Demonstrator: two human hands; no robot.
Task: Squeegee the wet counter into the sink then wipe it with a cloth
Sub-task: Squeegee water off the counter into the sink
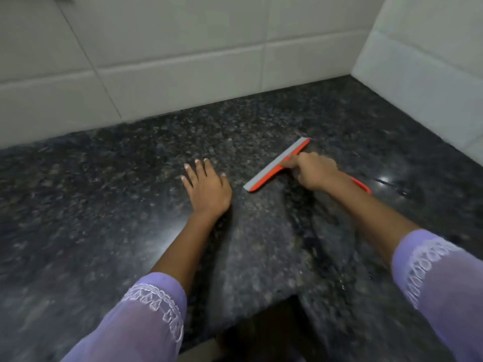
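Both forearms are bare below loose lilac sleeves. The left sleeve [141, 317] and right sleeve [441, 283] are thin, slightly sheer fabric, each edged at the cuff with white embroidered looping and triangular patterns.

You had one orange plastic squeegee with a grey rubber blade [277, 165], one dark speckled granite tabletop [104, 205], two bare hands and two lilac embroidered sleeves.
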